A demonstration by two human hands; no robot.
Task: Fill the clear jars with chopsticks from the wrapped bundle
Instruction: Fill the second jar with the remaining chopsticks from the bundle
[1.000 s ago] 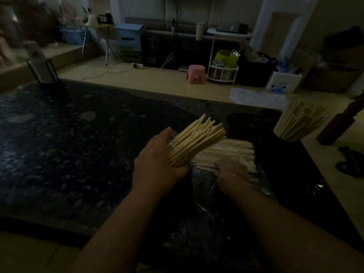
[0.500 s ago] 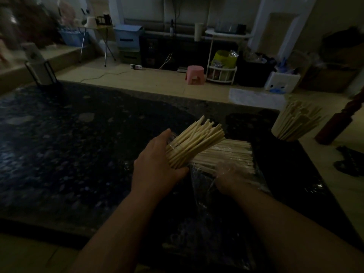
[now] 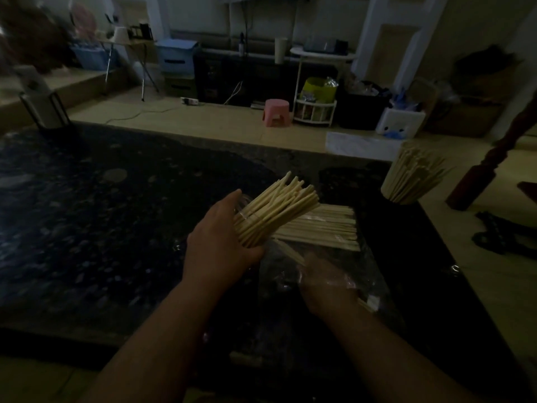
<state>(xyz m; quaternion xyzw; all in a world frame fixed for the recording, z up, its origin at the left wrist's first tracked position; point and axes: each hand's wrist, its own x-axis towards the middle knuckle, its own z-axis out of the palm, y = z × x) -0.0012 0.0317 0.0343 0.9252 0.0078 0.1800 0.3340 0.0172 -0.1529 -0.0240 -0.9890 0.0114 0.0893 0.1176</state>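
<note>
Hands first, since they were nearest: left hand [image 3: 220, 248] had its fingers curled round a clear jar [image 3: 242, 203], holding it tipped so the chopsticks [image 3: 279, 207] in it fanned up and away from the fingertips. Right hand [image 3: 325, 283] sat under a film of clear plastic wrap [image 3: 369, 286], and honestly it was too dark to tell if those fingers were pinching a stick or just lying loose; one stray stick [image 3: 290, 253] pointed at them from just ahead.

Just beyond the right fingers, the wrapped bundle [image 3: 328, 228] lay flat on the dark countertop [image 3: 87, 228], right beneath the tilted bunch; couldn't tell if they touched. Well past that, off to the right of both hands, a second jar [image 3: 406, 181] stood packed full near the counter's edge; pink stool [image 3: 276, 112] on the floor behind.

What I'd worry about: the held jar looked crammed and leaning, so a slack grip could let sticks slide out; dragging the wrap could scatter the bundle; and that second jar looked easy to knock off.
</note>
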